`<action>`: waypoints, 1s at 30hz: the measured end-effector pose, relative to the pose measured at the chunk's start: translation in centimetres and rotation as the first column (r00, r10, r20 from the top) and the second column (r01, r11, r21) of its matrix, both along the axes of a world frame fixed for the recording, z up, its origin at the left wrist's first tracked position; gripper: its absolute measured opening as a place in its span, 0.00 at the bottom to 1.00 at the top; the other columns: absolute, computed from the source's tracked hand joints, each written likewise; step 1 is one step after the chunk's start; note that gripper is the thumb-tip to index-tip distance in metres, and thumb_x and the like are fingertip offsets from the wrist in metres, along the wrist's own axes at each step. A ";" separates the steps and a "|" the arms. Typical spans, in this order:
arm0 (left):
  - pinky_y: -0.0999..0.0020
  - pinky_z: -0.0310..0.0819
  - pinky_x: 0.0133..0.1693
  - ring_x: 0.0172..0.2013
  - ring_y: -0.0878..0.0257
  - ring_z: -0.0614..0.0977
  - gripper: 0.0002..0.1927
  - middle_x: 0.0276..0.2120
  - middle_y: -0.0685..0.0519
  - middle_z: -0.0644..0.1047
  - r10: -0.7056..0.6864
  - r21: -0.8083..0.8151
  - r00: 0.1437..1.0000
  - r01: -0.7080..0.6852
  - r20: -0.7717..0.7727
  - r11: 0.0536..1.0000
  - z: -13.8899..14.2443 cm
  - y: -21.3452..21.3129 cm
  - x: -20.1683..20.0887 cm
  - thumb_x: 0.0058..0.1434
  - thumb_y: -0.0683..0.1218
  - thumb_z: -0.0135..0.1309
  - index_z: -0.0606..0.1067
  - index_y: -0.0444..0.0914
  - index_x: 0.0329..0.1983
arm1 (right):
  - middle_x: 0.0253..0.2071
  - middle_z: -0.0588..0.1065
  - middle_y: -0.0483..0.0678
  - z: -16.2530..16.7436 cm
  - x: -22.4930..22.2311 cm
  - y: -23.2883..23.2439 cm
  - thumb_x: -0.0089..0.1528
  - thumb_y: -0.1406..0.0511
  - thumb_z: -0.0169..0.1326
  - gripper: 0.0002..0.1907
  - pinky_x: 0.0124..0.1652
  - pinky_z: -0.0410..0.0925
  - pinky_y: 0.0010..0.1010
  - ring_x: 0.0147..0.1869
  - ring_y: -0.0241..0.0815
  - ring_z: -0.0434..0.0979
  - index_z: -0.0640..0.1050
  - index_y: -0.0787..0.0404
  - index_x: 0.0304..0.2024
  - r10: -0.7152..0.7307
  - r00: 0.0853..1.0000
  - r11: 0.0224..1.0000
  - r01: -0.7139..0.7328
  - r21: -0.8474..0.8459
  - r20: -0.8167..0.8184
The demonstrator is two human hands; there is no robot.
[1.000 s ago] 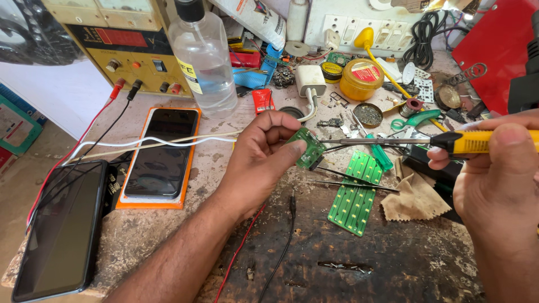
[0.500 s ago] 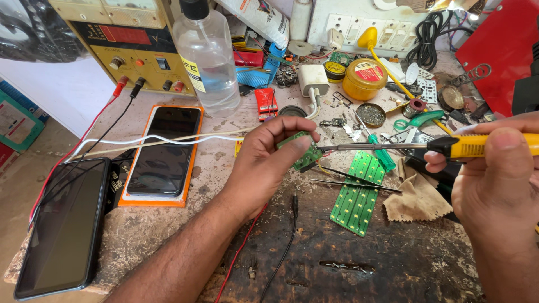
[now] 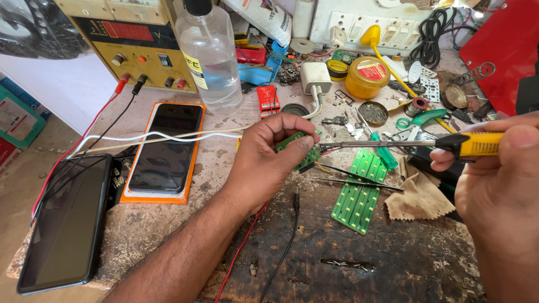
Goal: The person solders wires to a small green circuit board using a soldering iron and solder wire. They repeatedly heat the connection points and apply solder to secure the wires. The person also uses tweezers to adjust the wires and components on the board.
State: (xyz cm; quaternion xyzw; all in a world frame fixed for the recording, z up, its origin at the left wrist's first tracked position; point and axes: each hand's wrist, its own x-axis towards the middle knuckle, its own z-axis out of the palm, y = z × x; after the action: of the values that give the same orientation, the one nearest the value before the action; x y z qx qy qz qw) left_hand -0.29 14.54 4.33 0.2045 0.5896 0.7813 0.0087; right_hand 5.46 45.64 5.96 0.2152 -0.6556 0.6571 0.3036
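My left hand pinches a small green circuit board above the middle of the workbench. My right hand grips a yellow-handled soldering iron at the right. Its long metal shaft runs leftward, and the tip meets the edge of the small board by my left fingertips. Under the iron lie a pair of green LED strip boards and thin tweezers.
A phone in an orange case and a dark phone lie at left. A yellow bench power supply and clear bottle stand behind. Yellow flux tin, white charger, tan cloth, red and black leads.
My left hand has lowered slightly with the small board. The soldering iron has slid left, bringing its tip onto the board's edge.
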 end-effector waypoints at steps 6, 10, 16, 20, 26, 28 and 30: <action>0.74 0.78 0.48 0.44 0.69 0.82 0.09 0.42 0.52 0.82 0.002 -0.012 1.000 -0.002 -0.021 1.000 0.0 -0.1 0.0 0.65 0.38 0.56 0.77 0.33 0.48 | 0.37 0.71 0.55 0.4 0.1 -0.6 0.78 0.54 0.52 0.21 0.40 0.78 0.44 0.38 0.50 0.79 0.67 0.66 0.46 -0.025 1.000 0.999 0.025 0.020 0.004; 0.74 0.78 0.47 0.44 0.69 0.82 0.09 0.42 0.52 0.82 0.004 -0.019 1.000 -0.004 -0.021 1.000 0.1 -0.1 0.0 0.65 0.38 0.57 0.77 0.33 0.48 | 0.38 0.70 0.56 0.2 -0.2 -0.5 0.78 0.55 0.52 0.20 0.41 0.77 0.46 0.39 0.51 0.78 0.65 0.66 0.47 -0.044 0.999 0.999 0.044 0.024 -0.001; 0.74 0.78 0.47 0.44 0.69 0.81 0.09 0.42 0.52 0.82 -0.006 -0.012 1.000 0.005 -0.022 1.000 0.1 -0.2 0.0 0.65 0.37 0.56 0.77 0.33 0.48 | 0.39 0.71 0.55 -2.2 -1.2 2.7 0.81 0.52 0.47 0.21 0.39 0.76 0.42 0.40 0.50 0.79 0.66 0.65 0.49 -0.021 1.000 1.000 0.021 -0.010 -0.004; 0.73 0.77 0.49 0.45 0.69 0.81 0.08 0.42 0.52 0.82 -0.008 -0.008 0.998 0.008 -0.055 1.000 0.0 -0.3 -0.1 0.66 0.37 0.56 0.77 0.33 0.48 | 0.39 0.71 0.55 -3.8 -2.8 5.3 0.82 0.53 0.44 0.21 0.37 0.72 0.37 0.39 0.49 0.78 0.68 0.66 0.51 -0.080 0.997 0.995 0.079 -0.062 -0.012; 0.73 0.76 0.49 0.45 0.69 0.80 0.08 0.43 0.53 0.81 -0.021 0.044 0.998 0.024 -0.057 0.999 0.4 -0.2 0.0 0.66 0.37 0.56 0.77 0.34 0.48 | 0.39 0.73 0.52 -2.3 -2.9 5.6 0.82 0.56 0.46 0.17 0.38 0.71 0.34 0.39 0.44 0.78 0.70 0.66 0.51 -0.241 0.971 0.971 0.240 -0.018 -0.014; 0.74 0.75 0.49 0.45 0.70 0.79 0.09 0.43 0.53 0.81 -0.032 0.064 0.999 0.033 -0.029 0.997 0.9 -0.3 0.1 0.66 0.37 0.57 0.77 0.34 0.49 | 0.39 0.73 0.51 -0.4 -2.8 5.3 0.82 0.57 0.47 0.16 0.39 0.71 0.32 0.39 0.42 0.78 0.71 0.66 0.51 -0.334 0.943 0.942 0.334 0.028 -0.011; 0.75 0.75 0.49 0.45 0.70 0.79 0.10 0.44 0.54 0.81 -0.041 0.074 0.999 0.040 0.020 0.996 1.5 -0.5 0.5 0.65 0.38 0.58 0.77 0.35 0.50 | 0.39 0.74 0.50 1.9 -2.7 5.4 0.81 0.59 0.47 0.15 0.39 0.71 0.31 0.39 0.41 0.77 0.72 0.66 0.50 -0.424 0.905 0.901 0.424 0.095 -0.012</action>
State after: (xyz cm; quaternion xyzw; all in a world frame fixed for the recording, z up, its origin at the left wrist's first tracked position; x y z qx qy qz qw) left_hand 0.23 14.01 5.83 0.2081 0.5559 0.8044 0.0234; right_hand 2.79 51.03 7.89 0.0787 -0.7186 0.5443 0.4257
